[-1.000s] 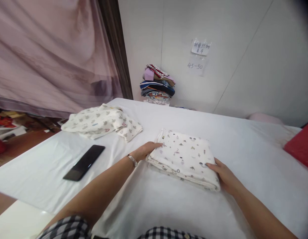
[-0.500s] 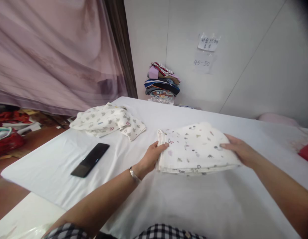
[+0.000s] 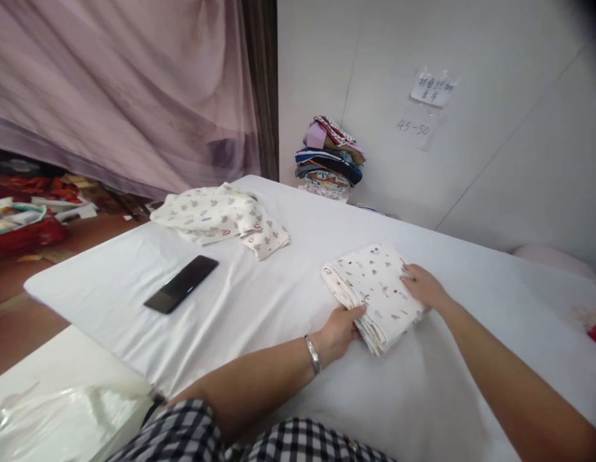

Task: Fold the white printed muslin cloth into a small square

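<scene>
A white cloth (image 3: 382,285) with small scattered prints is folded into a thick, layered square on the right half of the table. My left hand (image 3: 342,328) pinches its near left folded edge, thumb on top and the other fingers out of sight underneath. At the opposite side, my right hand (image 3: 423,287) grips the right edge, its fingertips on the printed top. The underside of the cloth is hidden. Farther left lies a second white cloth (image 3: 215,215) with grey-green prints, loosely crumpled and apart from both hands.
A black phone (image 3: 181,284) lies on the white-covered table (image 3: 259,295). Behind the far edge rises a stack of folded fabrics (image 3: 330,157) against the wall. A pink curtain (image 3: 134,83) hangs at left, and a plastic bag (image 3: 81,420) sits at lower left.
The folded cloth has turned and now looks more compact, its layered edge facing my left hand. My right hand has moved in closer to my left. The view has shifted slightly left.
</scene>
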A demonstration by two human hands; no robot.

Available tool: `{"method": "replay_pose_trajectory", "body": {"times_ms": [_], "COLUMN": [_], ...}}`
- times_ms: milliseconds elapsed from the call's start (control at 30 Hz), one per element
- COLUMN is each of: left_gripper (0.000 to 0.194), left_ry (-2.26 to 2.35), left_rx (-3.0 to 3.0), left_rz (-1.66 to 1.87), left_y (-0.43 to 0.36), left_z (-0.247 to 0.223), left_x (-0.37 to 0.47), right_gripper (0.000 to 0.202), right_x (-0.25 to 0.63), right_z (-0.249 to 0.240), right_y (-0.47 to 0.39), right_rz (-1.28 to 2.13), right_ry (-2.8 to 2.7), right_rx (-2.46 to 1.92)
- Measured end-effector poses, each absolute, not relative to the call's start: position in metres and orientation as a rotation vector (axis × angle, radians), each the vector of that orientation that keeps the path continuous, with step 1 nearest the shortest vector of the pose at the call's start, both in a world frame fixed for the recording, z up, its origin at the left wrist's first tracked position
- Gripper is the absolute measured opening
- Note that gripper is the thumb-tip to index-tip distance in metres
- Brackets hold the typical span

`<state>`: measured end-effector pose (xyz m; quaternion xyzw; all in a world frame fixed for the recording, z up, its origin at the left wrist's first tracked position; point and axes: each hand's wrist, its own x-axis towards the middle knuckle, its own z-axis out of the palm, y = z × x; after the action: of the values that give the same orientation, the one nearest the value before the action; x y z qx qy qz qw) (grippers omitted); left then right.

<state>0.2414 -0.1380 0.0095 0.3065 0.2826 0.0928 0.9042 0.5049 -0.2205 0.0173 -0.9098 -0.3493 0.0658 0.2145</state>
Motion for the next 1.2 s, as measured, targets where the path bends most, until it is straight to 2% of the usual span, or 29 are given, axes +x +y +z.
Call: {"method": "replay_pose_trajectory", "body": {"times_ms": [133,333,467,600,767,967,1200], "left_gripper": [0.039,0.035,0.033,0.034,0.042,0.025,0.022], "left_ry": [0.549,0.566,0.557,0.601,0.619,0.538,0.601], "left_rx": [0.647,0.569,0.520,0.424,0.415,0.593,0.637], "left_rz": [0.225,0.381,0.486,0.475,0.407,0.496,0.660], "left_y": [-0.127,-0.100,-0.084,-0.074,-0.062,-0.060,-0.059], "left_z": [0.015,0.026,0.020,0.010,0.003,0.002,-0.011], "left_x": [0.230,0.232,0.237,0.245,0.257,0.261,0.268], "right_gripper": [0.037,0.041,0.041,0.047,0.055,0.040,0.031], "right_x": [0.464,0.380,0.348,0.344,0.352,0.361,0.364], "right_z": [0.009,0.023,0.029,0.030,0.037,0.046,0.040], "right_y": [-0.221,-0.191,-0.176,-0.179,-0.175,-0.138,-0.122], "right_rz": [0.017,0.366,0.379,0.293,0.327,0.156,0.042], "right_ry": [-1.109,-1.250,-1.407,-1.475,-1.176,-1.277,-1.348], "right_rx": [-2.432,-2.067,-2.014,-1.991,-2.082,-2.211,-2.191]}}
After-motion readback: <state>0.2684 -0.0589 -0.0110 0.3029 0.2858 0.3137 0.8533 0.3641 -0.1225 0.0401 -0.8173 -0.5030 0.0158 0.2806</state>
